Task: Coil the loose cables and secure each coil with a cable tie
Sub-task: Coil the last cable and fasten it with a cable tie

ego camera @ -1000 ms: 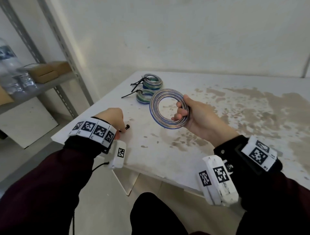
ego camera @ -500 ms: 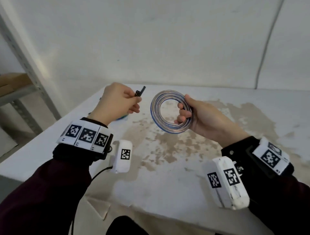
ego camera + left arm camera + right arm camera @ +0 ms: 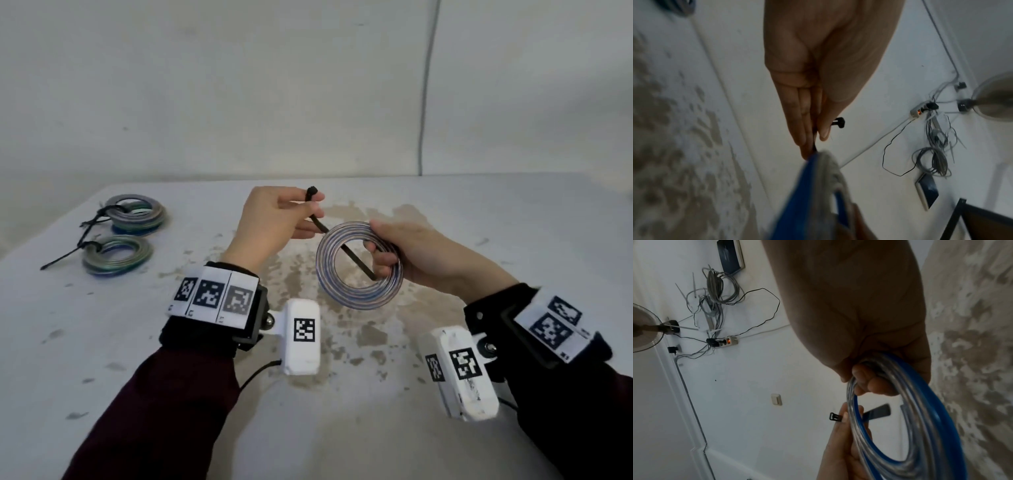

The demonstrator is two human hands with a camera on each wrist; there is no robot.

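Right hand (image 3: pixel 416 255) curls around the coil (image 3: pixel 359 265), held upright above the table (image 3: pixel 102 342), while the left hand (image 3: pixel 274 222) pinches the cable tie (image 3: pixel 346 250) near its head, strap slanting down-right through the coil's opening toward the right fingers.

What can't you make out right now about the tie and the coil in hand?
- Cable tie tail tip: head view, hidden behind the cable coil beside the right hand.
- Tie strap: left wrist view, covered by the left hand; only the head shows.
- Coil's loose ends: not traceable; motion blur in the wrist views.
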